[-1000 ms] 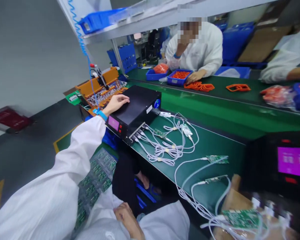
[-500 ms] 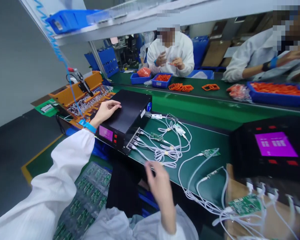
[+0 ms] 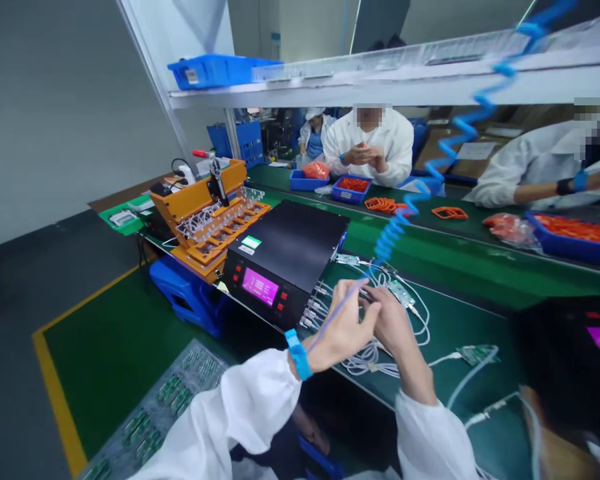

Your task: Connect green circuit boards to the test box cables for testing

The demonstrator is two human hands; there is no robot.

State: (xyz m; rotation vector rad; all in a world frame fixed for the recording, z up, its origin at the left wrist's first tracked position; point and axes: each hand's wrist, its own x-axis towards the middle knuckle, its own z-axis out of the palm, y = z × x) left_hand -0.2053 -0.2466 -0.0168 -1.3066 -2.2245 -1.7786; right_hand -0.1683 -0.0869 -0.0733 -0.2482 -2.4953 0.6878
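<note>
Right of centre, the left hand (image 3: 337,333) and right hand (image 3: 393,323) meet over cables (image 3: 363,365), perhaps for finer control; I cannot tell their grip.

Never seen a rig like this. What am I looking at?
No robot: a person works bare-handed, filmed by one head-worn camera looking forward and down, so every picture is from there. On the green bench sits a black box with a lit pink screen; white cables run from its side, and some lead to small circuit boards. An orange fixture stands beside it. The left hand and right hand meet over the cables; what they hold, if anything, is too hidden to tell. Co-workers sit across.
</note>
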